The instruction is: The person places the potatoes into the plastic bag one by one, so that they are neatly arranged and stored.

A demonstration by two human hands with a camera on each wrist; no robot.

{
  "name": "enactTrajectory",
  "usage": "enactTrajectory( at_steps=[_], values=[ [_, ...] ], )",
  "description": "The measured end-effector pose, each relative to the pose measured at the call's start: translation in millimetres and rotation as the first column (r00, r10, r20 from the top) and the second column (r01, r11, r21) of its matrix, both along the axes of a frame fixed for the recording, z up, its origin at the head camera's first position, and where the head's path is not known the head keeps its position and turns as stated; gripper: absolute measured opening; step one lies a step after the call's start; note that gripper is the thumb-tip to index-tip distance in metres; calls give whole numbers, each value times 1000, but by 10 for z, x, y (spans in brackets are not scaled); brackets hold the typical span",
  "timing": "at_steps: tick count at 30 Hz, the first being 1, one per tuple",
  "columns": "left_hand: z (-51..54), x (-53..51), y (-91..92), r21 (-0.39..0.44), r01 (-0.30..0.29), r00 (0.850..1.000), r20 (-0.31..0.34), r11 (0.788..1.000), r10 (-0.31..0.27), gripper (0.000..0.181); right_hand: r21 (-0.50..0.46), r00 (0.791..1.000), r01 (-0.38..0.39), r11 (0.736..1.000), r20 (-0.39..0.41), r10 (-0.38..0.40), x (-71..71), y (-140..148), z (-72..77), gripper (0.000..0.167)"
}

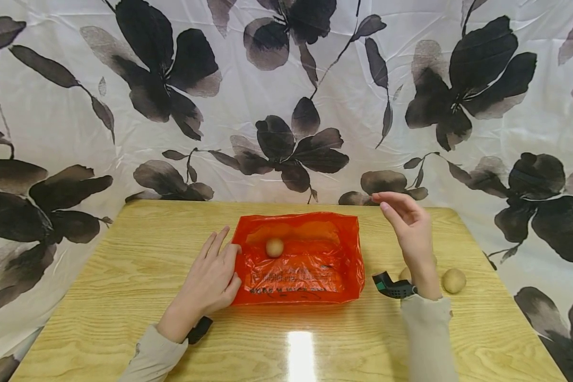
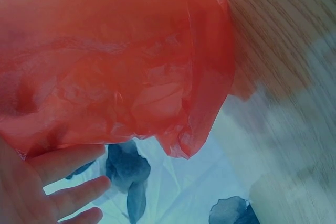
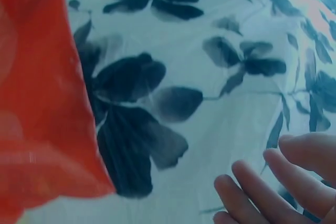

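A red plastic bag [image 1: 298,259] lies with its mouth facing up on the wooden table, and a round tan ball [image 1: 274,248] is inside it toward the left. At the bag's left rim, my left hand [image 1: 207,281] holds the edge with index finger and thumb, the other fingers stretched out. The left wrist view has spread fingers of that hand [image 2: 52,192] beside the red plastic [image 2: 115,66]. My right hand [image 1: 413,233] is raised right of the bag, fingers loosely bent and holding nothing; the right wrist view shows it [image 3: 278,187] apart from the bag [image 3: 42,103].
Another tan ball [image 1: 454,280] rests on the table [image 1: 138,254] to the right. A further ball [image 1: 404,274] is partly hidden behind my right wrist. Beyond the table's far edge hangs a white cloth [image 1: 239,95] with dark flowers.
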State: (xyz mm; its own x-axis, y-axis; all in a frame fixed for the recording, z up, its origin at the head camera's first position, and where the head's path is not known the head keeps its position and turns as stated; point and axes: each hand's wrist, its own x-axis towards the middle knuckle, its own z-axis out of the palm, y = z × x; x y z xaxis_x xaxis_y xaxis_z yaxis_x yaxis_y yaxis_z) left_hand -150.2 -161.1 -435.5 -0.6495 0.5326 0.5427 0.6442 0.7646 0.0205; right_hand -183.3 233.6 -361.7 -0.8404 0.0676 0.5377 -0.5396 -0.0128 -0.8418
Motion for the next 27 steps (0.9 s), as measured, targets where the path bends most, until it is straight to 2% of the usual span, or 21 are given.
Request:
enactTrajectory(
  at_steps=[3,8,13,16,18,22,25,27],
  values=[
    [1,3,-2,-1,-2,1000,3,1000,2,31,-49,997,71,996,-5,-71,-41,94,-49,24],
    [1,8,-6,-2,-5,1000,4,1000,5,31,-104,981,193,976,44,-190,-106,247,-158,26],
    [0,11,-7,-8,-9,1000,3,1000,9,32,-112,948,309,945,112,-296,-166,408,-300,28],
    [0,14,-7,-11,-10,1000,7,1000,11,31,-125,917,386,914,157,-366,-203,488,-385,27],
    [1,15,-7,-12,-11,1000,7,1000,11,32,-122,887,447,886,190,-421,-229,538,-442,25],
    [4,15,-6,-15,-12,1000,7,1000,12,32,-94,801,563,821,307,-514,-258,618,-556,19],
    [9,16,-5,-19,-16,1000,13,1000,16,32,-5,722,616,788,402,-562,-262,666,-638,19],
    [14,16,-3,-22,-19,1000,17,1000,19,32,71,669,629,775,458,-585,-268,701,-691,28]
  ],
)
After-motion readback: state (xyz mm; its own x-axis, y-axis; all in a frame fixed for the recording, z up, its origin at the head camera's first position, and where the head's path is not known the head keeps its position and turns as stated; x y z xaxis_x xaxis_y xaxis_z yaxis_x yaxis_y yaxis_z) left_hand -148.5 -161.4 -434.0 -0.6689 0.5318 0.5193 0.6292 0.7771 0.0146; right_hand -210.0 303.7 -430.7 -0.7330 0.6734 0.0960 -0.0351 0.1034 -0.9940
